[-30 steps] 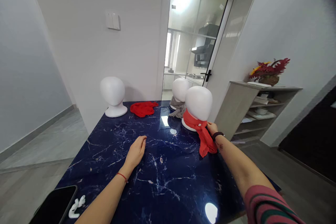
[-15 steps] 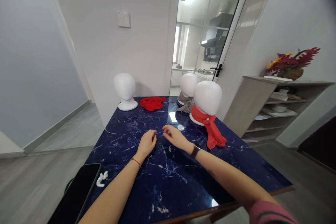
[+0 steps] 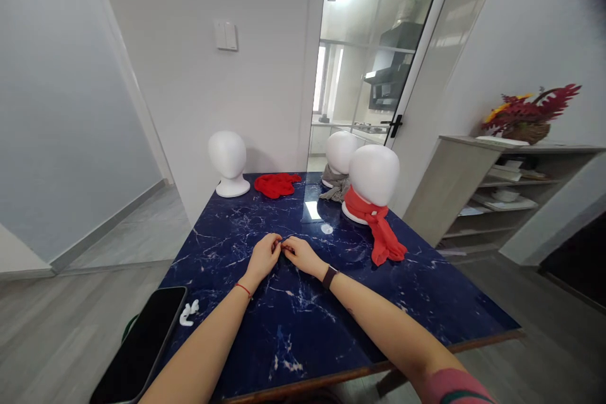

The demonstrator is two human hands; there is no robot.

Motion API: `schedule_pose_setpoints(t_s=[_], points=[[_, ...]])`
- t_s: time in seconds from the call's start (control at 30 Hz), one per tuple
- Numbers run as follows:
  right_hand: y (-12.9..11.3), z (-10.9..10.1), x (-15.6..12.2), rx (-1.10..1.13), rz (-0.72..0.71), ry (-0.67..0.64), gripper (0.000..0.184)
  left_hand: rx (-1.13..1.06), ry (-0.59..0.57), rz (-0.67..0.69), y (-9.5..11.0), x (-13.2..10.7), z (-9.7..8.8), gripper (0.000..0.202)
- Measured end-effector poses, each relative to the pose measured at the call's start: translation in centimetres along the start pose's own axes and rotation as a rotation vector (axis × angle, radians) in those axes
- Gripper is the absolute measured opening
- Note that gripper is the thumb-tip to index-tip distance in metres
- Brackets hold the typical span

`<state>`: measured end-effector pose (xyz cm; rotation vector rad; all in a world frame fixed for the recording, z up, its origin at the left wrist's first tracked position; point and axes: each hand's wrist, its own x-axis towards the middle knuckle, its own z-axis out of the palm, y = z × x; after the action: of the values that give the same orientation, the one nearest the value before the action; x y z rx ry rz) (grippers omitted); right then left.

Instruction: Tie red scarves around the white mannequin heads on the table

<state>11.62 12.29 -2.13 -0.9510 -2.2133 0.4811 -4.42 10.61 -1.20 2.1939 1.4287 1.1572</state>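
Note:
My left hand (image 3: pixel 264 259) and my right hand (image 3: pixel 303 255) meet over the middle of the dark blue marbled table (image 3: pixel 303 322). Both have curled fingers, with the fingertips close together or touching. Whatever they may pinch is too small or hidden to make out. Beyond them, a white mannequin head (image 3: pixel 374 173) wears a coral-red scarf (image 3: pixel 384 233) knotted round its neck, one end trailing on the table. Behind it stands another white head (image 3: pixel 341 150) with a grey scarf (image 3: pixel 337 183). At the back left is a bare white head (image 3: pixel 228 158) beside a crumpled red scarf (image 3: pixel 277 185).
A black phone (image 3: pixel 142 344) and white earbuds (image 3: pixel 189 313) lie at the table's left edge. A small clear round thing (image 3: pixel 326 228) sits right of centre. Behind the table are a wall and a glass door (image 3: pixel 360 63); a shelf unit (image 3: pixel 502 196) stands at right.
My right hand has moved left, and its fingertips have come up to those of my left hand. My left hand has hardly moved. The heads and scarves stay in place.

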Motion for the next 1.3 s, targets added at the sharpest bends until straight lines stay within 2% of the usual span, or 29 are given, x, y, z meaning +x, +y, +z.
schedule_pose_setpoints(t_s=[0.23, 0.47, 0.63, 0.8, 0.9, 0.97, 1.03, 1.13, 1.23, 1.3], points=[[0.0, 0.3, 0.1, -0.008, 0.002, 0.01, 0.014, 0.018, -0.011, 0.09, -0.1, 0.1, 0.0, 0.018], [-0.1, 0.3, 0.1, 0.013, 0.026, -0.006, 0.012, 0.004, -0.026, 0.073, 0.1, 0.0, -0.1, 0.02], [-0.3, 0.1, 0.1, 0.037, 0.039, -0.008, 0.015, -0.044, 0.004, 0.023, -0.1, 0.0, -0.1, 0.022], [-0.6, 0.5, -0.2, 0.08, 0.055, 0.0, 0.018, -0.078, 0.109, -0.052, 0.4, -0.3, -0.2, 0.024], [0.0, 0.8, 0.5, 0.128, 0.106, 0.05, 0.018, -0.101, 0.259, -0.156, 0.8, -0.2, 0.1, 0.023], [1.4, 0.9, 2.2, 0.118, 0.155, 0.1, 0.018, -0.117, 0.351, -0.237, 0.6, 0.9, 0.6, 0.023], [3.5, 0.8, 5.0, 0.025, 0.212, 0.152, 0.019, -0.123, 0.418, -0.353, -0.5, 3.1, 0.8, 0.025], [7.3, 0.7, 10.4, -0.118, 0.265, 0.212, 0.036, -0.093, 0.493, -0.529, -3.9, 7.4, 0.2, 0.03], [10.5, 0.8, 15.1, -0.153, 0.249, 0.232, 0.056, -0.027, 0.52, -0.57, -8.4, 11.2, -1.8, 0.037], [12.0, 1.0, 17.2, -0.193, 0.205, 0.192, 0.063, 0.027, 0.53, -0.565, -11.3, 12.8, -3.4, 0.043]])
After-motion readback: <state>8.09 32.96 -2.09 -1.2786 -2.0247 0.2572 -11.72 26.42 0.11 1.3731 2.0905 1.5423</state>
